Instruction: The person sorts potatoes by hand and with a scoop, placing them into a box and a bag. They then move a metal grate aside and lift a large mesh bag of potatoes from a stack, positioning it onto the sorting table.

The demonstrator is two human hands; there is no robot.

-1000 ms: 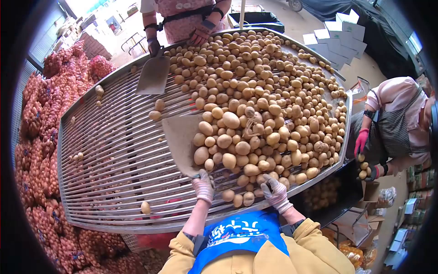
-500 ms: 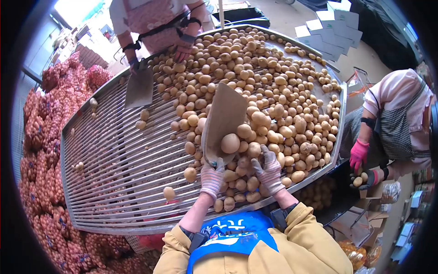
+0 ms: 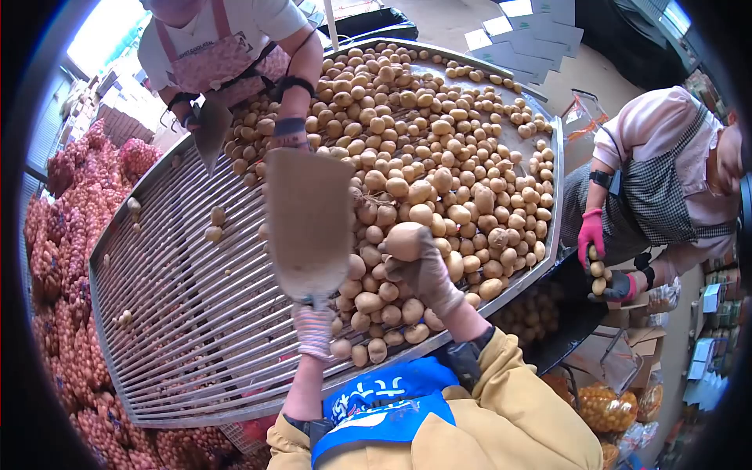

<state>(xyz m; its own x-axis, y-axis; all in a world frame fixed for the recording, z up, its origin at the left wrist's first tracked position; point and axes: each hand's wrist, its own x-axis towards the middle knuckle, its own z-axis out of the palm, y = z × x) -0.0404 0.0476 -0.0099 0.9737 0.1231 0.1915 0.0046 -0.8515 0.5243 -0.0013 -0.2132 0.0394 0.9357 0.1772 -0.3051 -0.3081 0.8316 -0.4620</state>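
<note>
My left hand (image 3: pixel 313 333), in a striped work glove, is closed round the handle of a metal scoop (image 3: pixel 309 215). The scoop is raised over the slats with no potatoes visible in it. In my gloved right hand (image 3: pixel 431 278) is a large potato (image 3: pixel 405 240), gripped above the near edge of the heap. Many loose potatoes (image 3: pixel 470 184) cover the right and far parts of the slatted metal sorting table (image 3: pixel 180 298). A few others lie scattered on the bare slats at left.
Across the table a person in a pink apron (image 3: pixel 205 55) holds another scoop (image 3: pixel 211 131). At right, a person in a checked apron (image 3: pixel 666 196) holds several potatoes (image 3: pixel 598 274). Red net sacks (image 3: pixel 70 274) are piled at left; flattened cartons (image 3: pixel 529 39) lie at the back.
My left hand has swung the scoop left and up off the heap, and the large potato is out of it. My right hand now grips a large potato. The far person's scoop has lifted.
</note>
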